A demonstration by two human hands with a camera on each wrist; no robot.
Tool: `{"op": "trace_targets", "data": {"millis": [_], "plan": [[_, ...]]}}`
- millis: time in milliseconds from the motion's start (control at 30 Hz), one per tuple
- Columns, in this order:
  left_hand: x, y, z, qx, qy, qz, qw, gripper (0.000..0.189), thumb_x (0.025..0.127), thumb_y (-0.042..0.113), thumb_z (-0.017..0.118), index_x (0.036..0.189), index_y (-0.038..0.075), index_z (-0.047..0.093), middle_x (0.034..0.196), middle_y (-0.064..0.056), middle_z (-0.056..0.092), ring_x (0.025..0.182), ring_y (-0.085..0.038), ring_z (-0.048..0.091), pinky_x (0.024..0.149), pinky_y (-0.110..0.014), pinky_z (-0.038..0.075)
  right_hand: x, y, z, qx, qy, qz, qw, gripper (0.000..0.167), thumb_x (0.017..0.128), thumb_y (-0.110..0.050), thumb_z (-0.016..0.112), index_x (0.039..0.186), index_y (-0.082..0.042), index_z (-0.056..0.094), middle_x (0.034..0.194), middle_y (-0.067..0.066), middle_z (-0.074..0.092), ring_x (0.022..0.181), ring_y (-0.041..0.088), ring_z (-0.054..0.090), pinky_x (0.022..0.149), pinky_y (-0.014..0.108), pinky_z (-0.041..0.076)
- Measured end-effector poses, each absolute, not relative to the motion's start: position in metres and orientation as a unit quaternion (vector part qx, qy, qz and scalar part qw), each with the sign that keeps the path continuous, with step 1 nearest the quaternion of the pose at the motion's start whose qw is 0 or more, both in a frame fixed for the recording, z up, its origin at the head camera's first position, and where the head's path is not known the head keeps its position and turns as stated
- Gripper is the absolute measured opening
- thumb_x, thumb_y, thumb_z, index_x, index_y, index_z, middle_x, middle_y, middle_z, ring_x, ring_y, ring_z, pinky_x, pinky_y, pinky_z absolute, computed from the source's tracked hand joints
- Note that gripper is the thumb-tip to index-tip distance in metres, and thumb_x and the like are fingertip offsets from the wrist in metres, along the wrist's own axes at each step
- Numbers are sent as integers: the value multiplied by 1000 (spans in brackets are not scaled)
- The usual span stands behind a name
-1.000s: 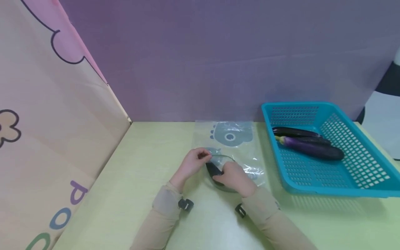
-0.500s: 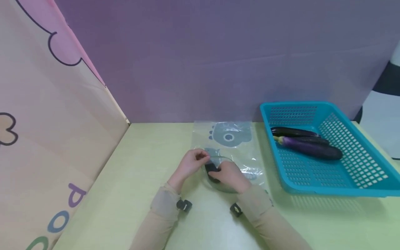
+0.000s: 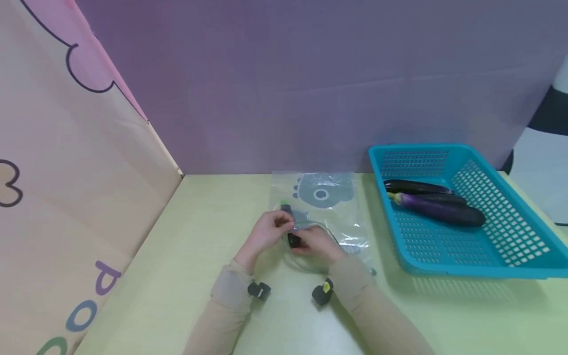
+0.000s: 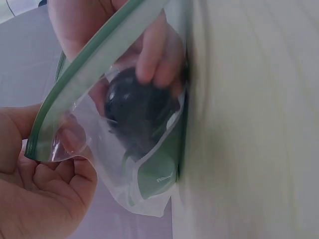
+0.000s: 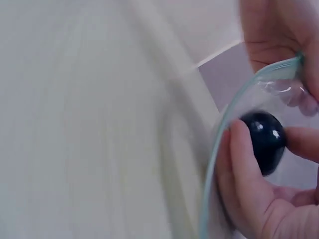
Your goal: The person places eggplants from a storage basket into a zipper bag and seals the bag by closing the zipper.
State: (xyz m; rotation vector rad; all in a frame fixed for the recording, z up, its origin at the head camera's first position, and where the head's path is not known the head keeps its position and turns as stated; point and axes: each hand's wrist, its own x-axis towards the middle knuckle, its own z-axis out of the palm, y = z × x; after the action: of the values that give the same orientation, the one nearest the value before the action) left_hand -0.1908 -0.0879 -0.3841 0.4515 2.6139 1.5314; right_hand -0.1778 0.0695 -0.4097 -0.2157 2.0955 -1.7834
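Observation:
A clear zip bag (image 3: 350, 214) with a grey-blue print lies on the table, its mouth spread toward me. My left hand (image 3: 264, 235) pinches the green zip edge at the left corner, thumb against fingers, as the left wrist view confirms. Inside the mouth, my right hand (image 3: 320, 242) grips a dark eggplant (image 3: 294, 240). The right wrist view has the eggplant's glossy rounded end (image 5: 267, 142) between thumb and fingers, with the bag's rim passing around the hand. Its green stem end (image 3: 284, 203) points away from me, deeper in the bag; my left fingers cover part of its middle.
At the right stands a blue perforated basket (image 3: 443, 270), holding a purple eggplant (image 3: 443, 210) and darker ones (image 3: 417, 187) beside it. A purple wall panel (image 3: 275, 98) rises behind the table, and a printed panel (image 3: 88, 162) borders the left.
My right hand has moved left and away from me, pushing the eggplant deeper into the bag, so its stem end now shows beyond my left hand. The left hand keeps its pinch, nearly still.

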Motion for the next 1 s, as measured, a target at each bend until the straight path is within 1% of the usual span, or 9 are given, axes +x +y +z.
{"op": "trace_targets", "data": {"millis": [100,167,300,433,533,633,767,867,1000], "plan": [[-192,-88,-383,154,852,500,35,7,86,3,64,91,0,67,90,-11,68,80,-15,59,72,-23,49,-183,65,-412,-12,644,-731,224,40,97,-16,50,133,2,48,133,28,49,105,29,60,90,34,53],[-192,-88,-383,158,850,501,33,6,86,3,64,90,1,67,90,-11,68,79,-15,59,72,-23,49,-187,61,-413,17,626,-747,225,40,98,-15,47,135,0,45,136,27,47,106,29,59,92,35,52],[-191,-89,-383,158,850,501,33,6,85,2,64,90,0,68,91,-12,68,79,-15,59,72,-22,49,-193,56,-417,36,612,-761,213,40,99,-15,46,135,2,45,123,25,55,90,17,61,82,28,55],[-192,-89,-383,159,847,506,34,8,85,1,64,92,0,68,94,-13,68,82,-18,61,73,-23,50,-197,55,-419,23,584,-785,205,35,98,-8,44,129,7,46,93,8,63,74,9,58,69,19,53],[-192,-90,-382,166,846,507,28,9,85,1,65,93,-1,69,96,-15,69,84,-20,62,74,-24,51,-198,53,-418,12,557,-805,204,23,99,-8,43,117,1,55,78,-3,60,67,5,55,64,16,49],[-192,-90,-382,167,845,507,28,10,84,1,65,93,-2,69,98,-16,69,84,-21,62,73,-24,51,-200,51,-417,19,548,-812,201,19,100,-11,43,110,-3,57,76,-5,61,67,4,56,66,16,49],[-191,-91,-382,165,843,510,35,11,84,1,65,94,-2,69,99,-16,69,85,-20,62,73,-23,52,-202,48,-417,49,575,-795,188,28,99,-12,45,121,3,54,74,-4,63,68,6,59,70,19,52],[-191,-92,-383,165,844,509,36,11,84,1,65,94,-2,70,98,-16,69,86,-21,63,74,-24,52,-205,45,-418,60,620,-763,173,33,98,-12,47,123,9,51,72,-5,62,66,6,58,68,19,52],[-191,-93,-383,163,844,509,38,11,84,0,65,93,-1,70,98,-16,70,88,-22,63,75,-25,53,-206,41,-419,77,662,-730,152,30,96,-11,50,119,8,55,70,-5,60,62,4,56,62,16,52]]}}
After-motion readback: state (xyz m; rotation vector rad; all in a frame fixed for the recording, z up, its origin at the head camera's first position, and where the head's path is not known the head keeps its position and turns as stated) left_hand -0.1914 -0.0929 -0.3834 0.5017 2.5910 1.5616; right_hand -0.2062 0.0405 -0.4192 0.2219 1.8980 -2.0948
